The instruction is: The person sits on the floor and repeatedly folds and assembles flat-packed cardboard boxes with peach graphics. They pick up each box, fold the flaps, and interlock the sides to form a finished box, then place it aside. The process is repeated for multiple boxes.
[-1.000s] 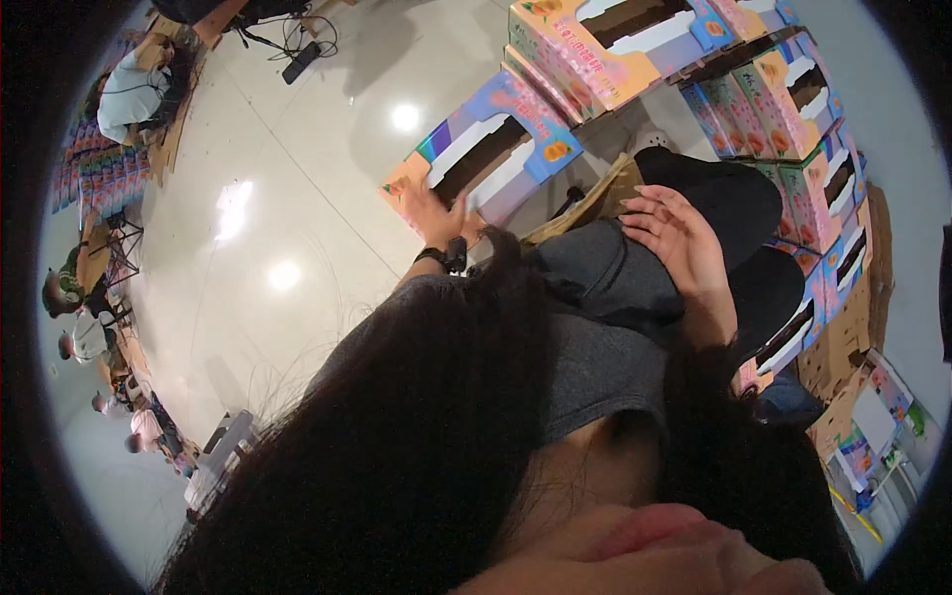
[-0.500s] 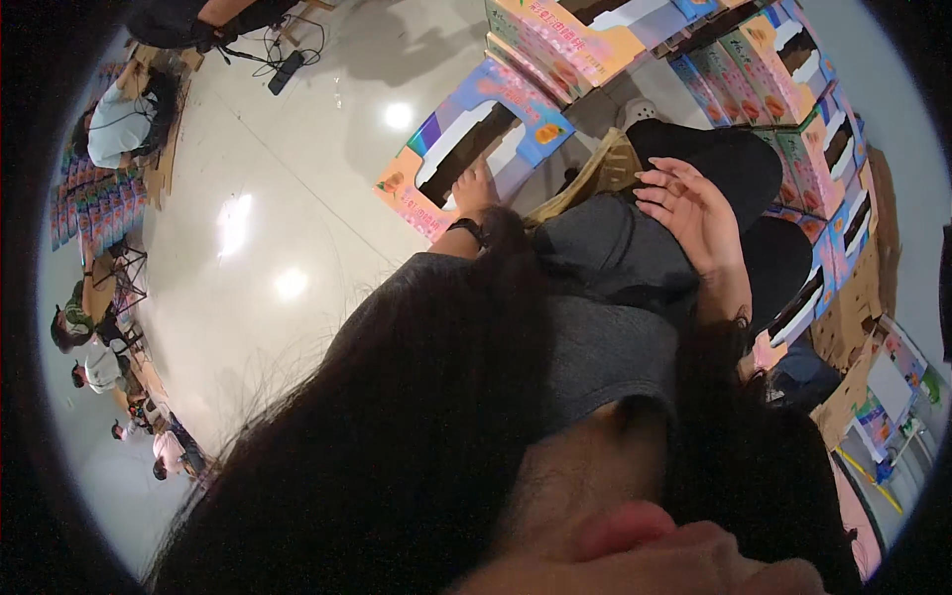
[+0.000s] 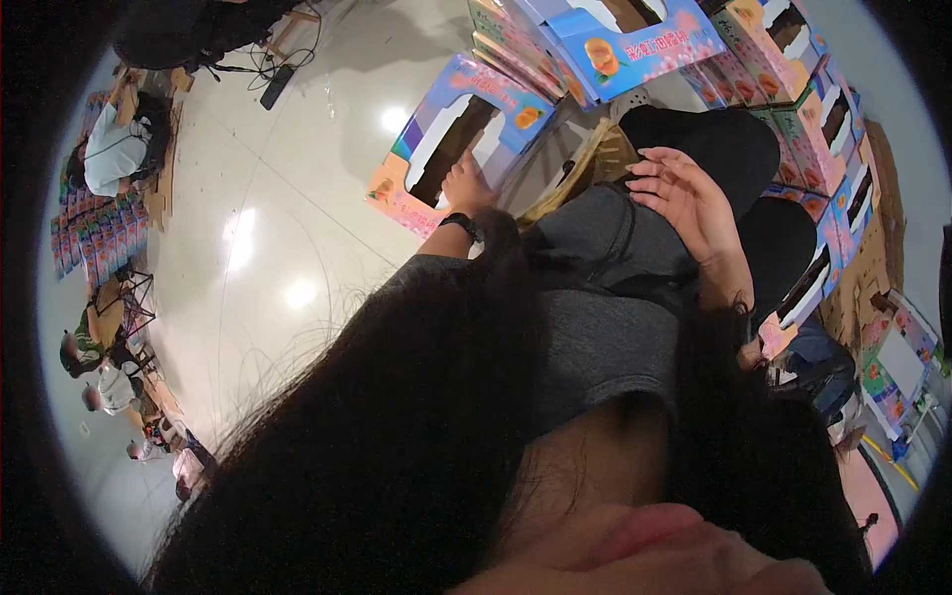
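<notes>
My left hand (image 3: 466, 185), with a dark watch (image 3: 459, 222) at the wrist, grips the near rim of a printed carton (image 3: 392, 200). The carton is pink, orange, blue and purple, with fruit pictures and a wide cut-out window through which a dark inside shows. My fingers are at the edge of that window; their tips are partly hidden. Above my lap my right hand (image 3: 689, 198) holds nothing, its fingers loosely bent and apart. Just beyond my knees stands another carton (image 3: 635, 55), its blue printed side turned toward me.
More cartons (image 3: 813, 149) are stacked along my right. Between my legs and the gripped carton is a yellowish woven thing (image 3: 590, 164). A black device with cables (image 3: 278, 87) lies on the pale floor (image 3: 258, 188). Several people sit at the far left by rows of cartons (image 3: 109, 233).
My left hand and its carton appear slightly farther left. At the top, a blue carton side now shows where a pink-orange one was. My right hand stays nearly still.
</notes>
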{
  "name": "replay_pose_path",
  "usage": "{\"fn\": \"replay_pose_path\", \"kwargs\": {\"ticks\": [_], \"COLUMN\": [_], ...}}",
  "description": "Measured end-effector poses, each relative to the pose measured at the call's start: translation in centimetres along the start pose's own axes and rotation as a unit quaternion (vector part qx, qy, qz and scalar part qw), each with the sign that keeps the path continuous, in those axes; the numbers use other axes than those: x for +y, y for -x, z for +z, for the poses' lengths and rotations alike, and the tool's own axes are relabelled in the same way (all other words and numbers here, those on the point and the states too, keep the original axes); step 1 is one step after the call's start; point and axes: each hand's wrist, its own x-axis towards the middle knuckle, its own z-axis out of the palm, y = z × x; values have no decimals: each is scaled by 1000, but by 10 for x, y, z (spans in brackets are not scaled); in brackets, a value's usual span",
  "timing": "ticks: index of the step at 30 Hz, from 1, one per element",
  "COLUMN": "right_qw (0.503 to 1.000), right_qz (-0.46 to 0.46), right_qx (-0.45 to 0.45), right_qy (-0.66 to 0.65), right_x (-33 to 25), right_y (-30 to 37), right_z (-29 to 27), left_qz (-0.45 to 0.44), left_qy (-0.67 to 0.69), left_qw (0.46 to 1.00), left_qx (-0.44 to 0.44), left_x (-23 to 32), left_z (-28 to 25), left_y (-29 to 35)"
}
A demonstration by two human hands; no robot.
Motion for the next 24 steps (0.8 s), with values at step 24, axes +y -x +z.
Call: {"fn": "replay_pose_path", "kwargs": {"ticks": [24], "right_qw": [1000], "right_qz": [11], "right_qx": [18], "right_qy": [4], "right_x": [11], "right_y": [-4], "right_z": [6], "left_qz": [35], "left_qy": [-13], "left_qw": [995], "left_qx": [-96], "left_x": [-6], "left_z": [-12], "left_y": [-9]}}
